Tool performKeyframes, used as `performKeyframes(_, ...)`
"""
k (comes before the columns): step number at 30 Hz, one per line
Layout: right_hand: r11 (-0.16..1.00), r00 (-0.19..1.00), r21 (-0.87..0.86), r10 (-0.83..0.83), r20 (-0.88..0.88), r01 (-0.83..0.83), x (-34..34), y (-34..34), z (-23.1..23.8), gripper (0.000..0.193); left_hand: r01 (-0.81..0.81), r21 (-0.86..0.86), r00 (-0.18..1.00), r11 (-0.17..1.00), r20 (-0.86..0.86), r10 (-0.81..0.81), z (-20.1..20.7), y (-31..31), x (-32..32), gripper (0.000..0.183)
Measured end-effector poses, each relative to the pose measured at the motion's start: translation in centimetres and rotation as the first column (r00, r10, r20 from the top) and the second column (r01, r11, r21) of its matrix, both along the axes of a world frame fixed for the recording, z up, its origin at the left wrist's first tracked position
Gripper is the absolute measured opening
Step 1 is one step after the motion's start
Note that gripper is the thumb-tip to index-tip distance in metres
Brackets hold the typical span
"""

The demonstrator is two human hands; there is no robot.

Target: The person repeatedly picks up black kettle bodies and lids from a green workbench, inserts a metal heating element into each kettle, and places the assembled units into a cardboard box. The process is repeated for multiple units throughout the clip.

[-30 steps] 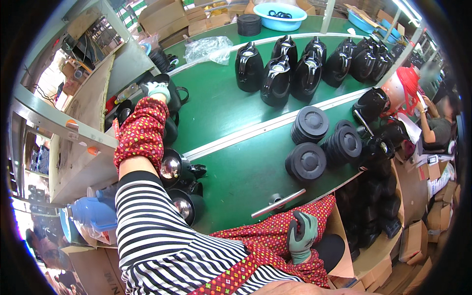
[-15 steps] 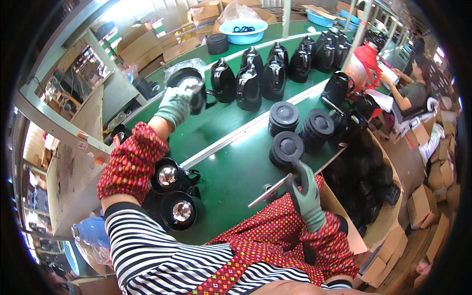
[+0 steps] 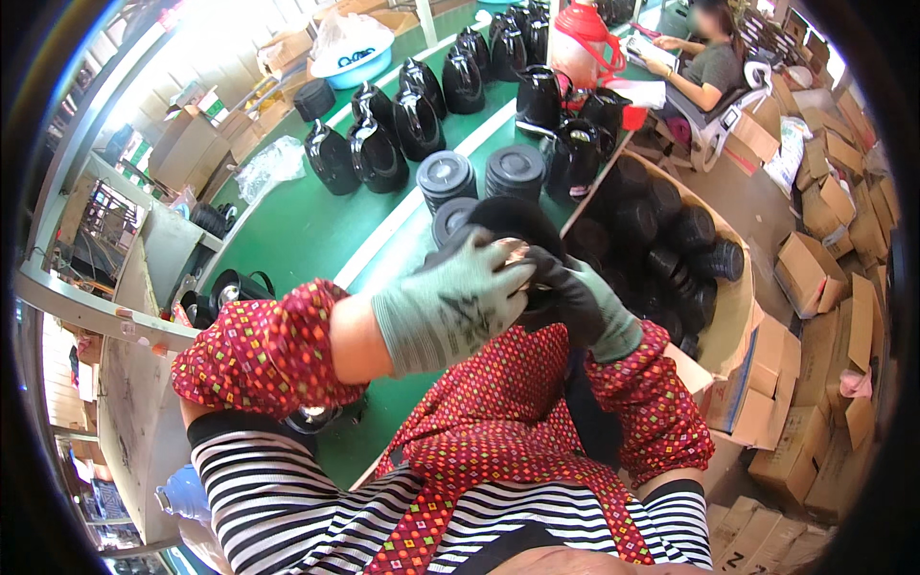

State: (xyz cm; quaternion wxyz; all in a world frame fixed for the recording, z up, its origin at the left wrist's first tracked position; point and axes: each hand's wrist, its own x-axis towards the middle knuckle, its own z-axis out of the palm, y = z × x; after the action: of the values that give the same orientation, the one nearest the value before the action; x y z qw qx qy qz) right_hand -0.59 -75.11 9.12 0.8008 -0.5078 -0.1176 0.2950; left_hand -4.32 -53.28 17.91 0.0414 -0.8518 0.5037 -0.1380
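Both gloved hands raised close under the camera, meeting over one black round part (image 3: 522, 230), seemingly a kettle base or lid; exact kind not clear, since gloves cover most of it. Left hand (image 3: 450, 307) in a grey-green glove, fingers curled over the part's near side, grasping it. Right hand (image 3: 585, 302) in a dark-palmed glove, wrapped around the part from the right, also grasping. A small coppery spot visible between the fingertips at the part's centre.

Handling note: best to keep the part level and supported from both sides, thumbs clear of the centre, pressure even so nothing cocks or slips.

Surface: green table (image 3: 297, 230) with a pale stripe running along it. Beyond the held part, stacks of black round discs (image 3: 446, 177); farther along the table, a row of black kettles (image 3: 383, 144). At the far end of the table, a blue basin (image 3: 350, 67) holding a clear bag. Right of the table, a bin of black round parts (image 3: 671, 240). A red jug (image 3: 585, 38) near the table's far right edge.

Room: another person seated past the bin; cardboard boxes (image 3: 824, 278) piled on the floor right of the table.
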Motion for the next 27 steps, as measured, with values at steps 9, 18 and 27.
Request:
performKeyframes(9, 0.922, 0.990, 0.359, -0.133, -0.053, 0.143, -3.3, -12.5, -7.4, 0.075, -0.801, -0.476, 0.418, 0.363, -0.879, -0.230, -9.5, 3.2, 6.8, 0.059)
performKeyframes(18, 0.978, 0.976, -0.041, 0.201, -0.082, -0.205, -0.6, -12.4, -6.7, 0.076, -0.957, -0.139, -0.254, 0.254, -0.019, -0.967, -24.9, -0.5, -5.2, 0.062)
performKeyframes(27, 0.849, 0.629, -0.510, 0.321, 0.708, 0.140, 9.4, 6.9, -6.5, 0.063, -0.992, -0.007, -0.129, 0.129, 0.040, -0.991, -27.8, 3.3, -6.9, 0.062)
